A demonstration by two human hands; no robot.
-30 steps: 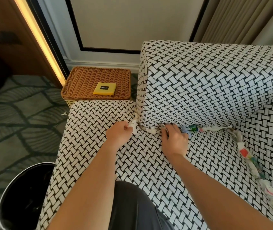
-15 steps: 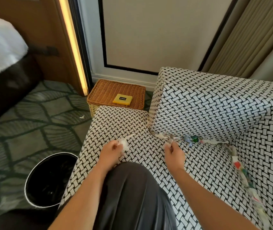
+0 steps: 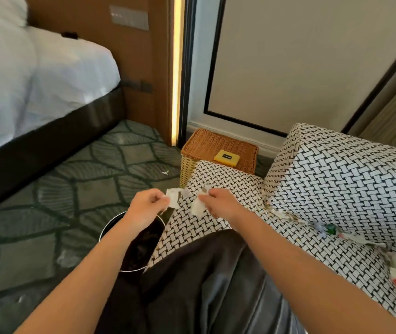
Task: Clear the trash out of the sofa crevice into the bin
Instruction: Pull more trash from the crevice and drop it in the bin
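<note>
Just under the left hand sits the bin; that grip and the right hand each pinch a paper scrap, apparently mid-carry, needing release over the bin next.

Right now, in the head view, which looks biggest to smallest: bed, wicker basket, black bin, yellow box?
1. bed
2. wicker basket and black bin: about alike; bin nearer and partly hidden
3. yellow box
</note>
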